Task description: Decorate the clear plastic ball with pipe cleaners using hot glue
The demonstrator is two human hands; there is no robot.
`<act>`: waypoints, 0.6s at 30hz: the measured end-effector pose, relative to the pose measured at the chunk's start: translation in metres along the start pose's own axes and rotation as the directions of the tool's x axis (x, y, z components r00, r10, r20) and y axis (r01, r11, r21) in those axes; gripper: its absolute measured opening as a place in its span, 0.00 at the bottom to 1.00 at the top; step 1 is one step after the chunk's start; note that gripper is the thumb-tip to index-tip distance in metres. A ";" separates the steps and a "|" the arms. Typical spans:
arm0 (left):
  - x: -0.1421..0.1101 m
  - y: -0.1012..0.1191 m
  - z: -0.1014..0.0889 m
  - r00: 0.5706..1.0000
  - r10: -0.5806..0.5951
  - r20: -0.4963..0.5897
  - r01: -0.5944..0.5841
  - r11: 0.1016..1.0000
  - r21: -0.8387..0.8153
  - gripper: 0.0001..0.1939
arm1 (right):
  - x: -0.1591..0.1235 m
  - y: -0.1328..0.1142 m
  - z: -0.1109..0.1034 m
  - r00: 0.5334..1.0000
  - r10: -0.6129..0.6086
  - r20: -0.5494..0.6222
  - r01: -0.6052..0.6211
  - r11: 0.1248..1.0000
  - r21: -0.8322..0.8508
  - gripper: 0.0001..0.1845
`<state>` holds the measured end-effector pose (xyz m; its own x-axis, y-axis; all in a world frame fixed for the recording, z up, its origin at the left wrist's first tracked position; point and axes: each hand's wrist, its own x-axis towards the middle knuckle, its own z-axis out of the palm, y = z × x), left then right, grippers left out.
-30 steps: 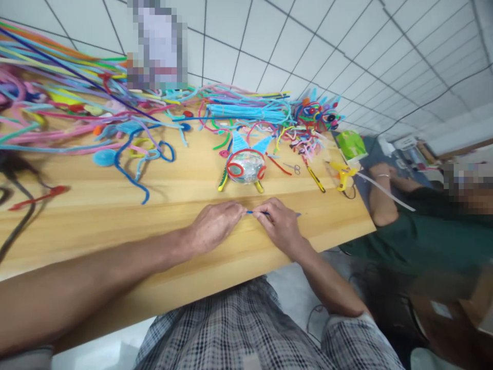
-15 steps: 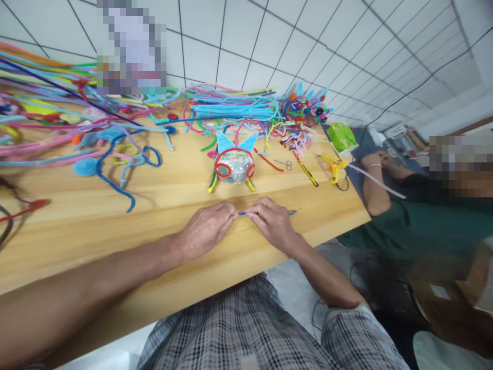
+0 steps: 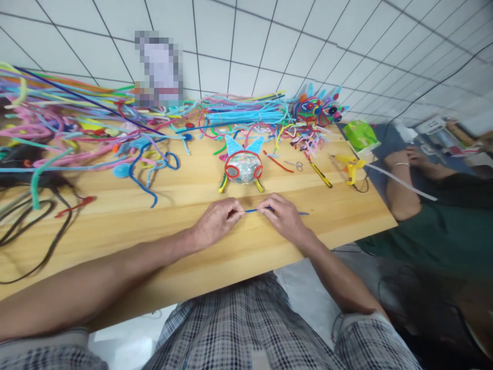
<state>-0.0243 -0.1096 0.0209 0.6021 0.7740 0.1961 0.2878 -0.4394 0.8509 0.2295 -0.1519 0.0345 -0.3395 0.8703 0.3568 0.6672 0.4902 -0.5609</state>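
Observation:
A thin blue pipe cleaner (image 3: 252,210) is stretched between my hands, just above the near part of the wooden table (image 3: 173,226). My left hand (image 3: 217,220) pinches its left end. With closed fingers my right hand (image 3: 284,216) grips it farther along, and its free end pokes out to the right. Right beyond my hands stands a clear round craft figure (image 3: 244,168) with red pipe-cleaner rings, two light blue pointed ears and yellow-green legs.
Loose pipe cleaners (image 3: 88,136) and a light blue bundle (image 3: 244,117) lie at the back. To the right are scissors (image 3: 296,165), a yellow cutter (image 3: 320,173), a glue gun (image 3: 350,167) and a green packet (image 3: 361,135). Another person's arm (image 3: 402,187) rests beyond the table's right end.
My hands have moved slightly apart, so more of the blue pipe cleaner shows between them. The whole view has shifted, with the table things appearing farther right.

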 end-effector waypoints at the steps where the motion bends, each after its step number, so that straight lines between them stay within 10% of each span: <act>1: 0.000 0.000 0.000 1.000 -0.026 0.012 0.026 0.999 -0.024 0.08 | 0.000 0.002 0.000 1.000 -0.007 -0.001 0.007 1.000 0.013 0.10; 11: 0.007 0.010 -0.013 0.979 -0.142 0.149 0.161 0.979 -0.124 0.16 | 0.004 0.018 0.005 0.994 0.082 0.077 -0.093 0.984 0.152 0.07; 15: 0.005 0.008 -0.020 0.981 -0.161 -0.107 0.150 0.983 -0.102 0.15 | 0.006 0.022 -0.004 0.983 0.174 0.050 -0.180 0.972 0.150 0.04; 18: 0.008 -0.008 -0.026 0.905 -0.096 -0.413 0.090 0.995 -0.035 0.19 | 0.016 0.027 -0.013 0.959 0.275 -0.070 -0.260 0.951 0.165 0.11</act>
<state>-0.0412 -0.0880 0.0284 0.2096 0.9315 0.2973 0.3143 -0.3521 0.8816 0.2509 -0.1254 0.0343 -0.0957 0.9659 0.2406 0.6134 0.2476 -0.7500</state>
